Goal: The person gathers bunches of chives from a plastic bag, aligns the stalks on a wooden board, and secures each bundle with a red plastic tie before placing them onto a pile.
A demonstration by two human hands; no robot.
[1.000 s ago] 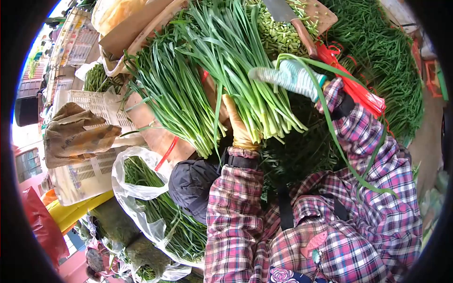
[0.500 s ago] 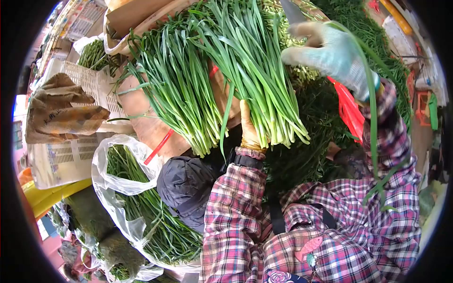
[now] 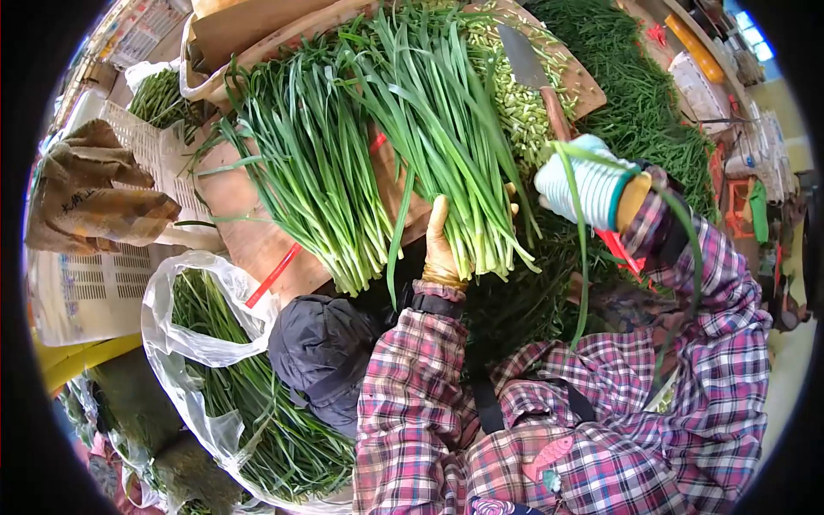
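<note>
My left hand [image 3: 439,245] grips the white lower stems of a garlic chive bunch [image 3: 446,137], thumb up along the near side. To its left, another garlic chive bunch [image 3: 322,172] lies on the wooden board [image 3: 236,193]. My right hand [image 3: 588,182], in a pale blue-white glove, is right of the held bunch. Its fingers look curled, their tips mostly hidden. Long loose chive leaves [image 3: 584,275] hang over and below this hand and appear held by it. Just beyond it lies a knife [image 3: 521,58], its wooden handle pointing towards the glove.
Cut stem pieces [image 3: 524,103] cover the board around the knife. Loose greens [image 3: 601,77] are heaped at the back right. An open plastic bag [image 3: 163,322] of chives stands lower left, near crumpled dark fabric [image 3: 322,352]. White crates [image 3: 94,292] and a brown cloth [image 3: 94,193] are farther left.
My right hand has drawn back towards me, away from the knife, with the loose leaves trailing, and its fingers have curled. The left hand still holds the bunch. The view has shifted slightly.
</note>
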